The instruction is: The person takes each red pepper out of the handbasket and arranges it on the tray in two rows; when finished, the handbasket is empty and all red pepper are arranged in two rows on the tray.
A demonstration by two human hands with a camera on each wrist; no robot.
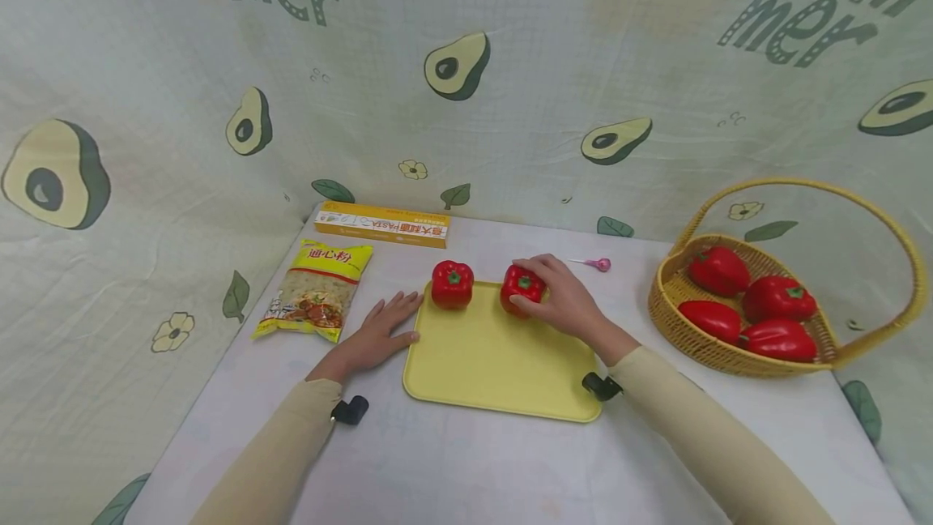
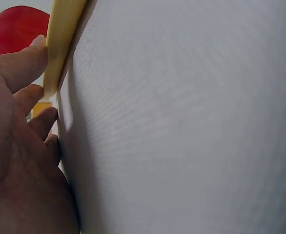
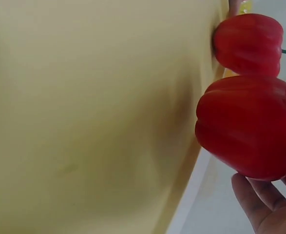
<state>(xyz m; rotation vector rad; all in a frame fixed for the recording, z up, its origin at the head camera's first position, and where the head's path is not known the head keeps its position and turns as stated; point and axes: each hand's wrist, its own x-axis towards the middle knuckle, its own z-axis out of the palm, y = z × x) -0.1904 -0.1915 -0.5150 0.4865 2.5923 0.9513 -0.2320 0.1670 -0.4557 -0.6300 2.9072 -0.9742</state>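
A yellow tray [image 1: 496, 371] lies on the table with a red bell pepper [image 1: 452, 285] standing at its far left corner. My right hand [image 1: 567, 298] grips a second red bell pepper [image 1: 522, 290] over the far edge of the tray, thumb on the near side and fingers behind. In the right wrist view this held pepper [image 3: 247, 126] seems slightly off the tray surface; contact cannot be told. My left hand [image 1: 377, 336] lies on the table with fingers extended, thumb at the left rim [image 2: 65, 39] of the tray.
A wicker basket [image 1: 659, 310] with a tall handle holds several red peppers on the right. Behind the right hand lies a pink lollipop [image 1: 599, 264]. A yellow pasta bag [image 1: 313, 290] and an orange pasta box [image 1: 382, 225] lie at the back left, before a cloth backdrop.
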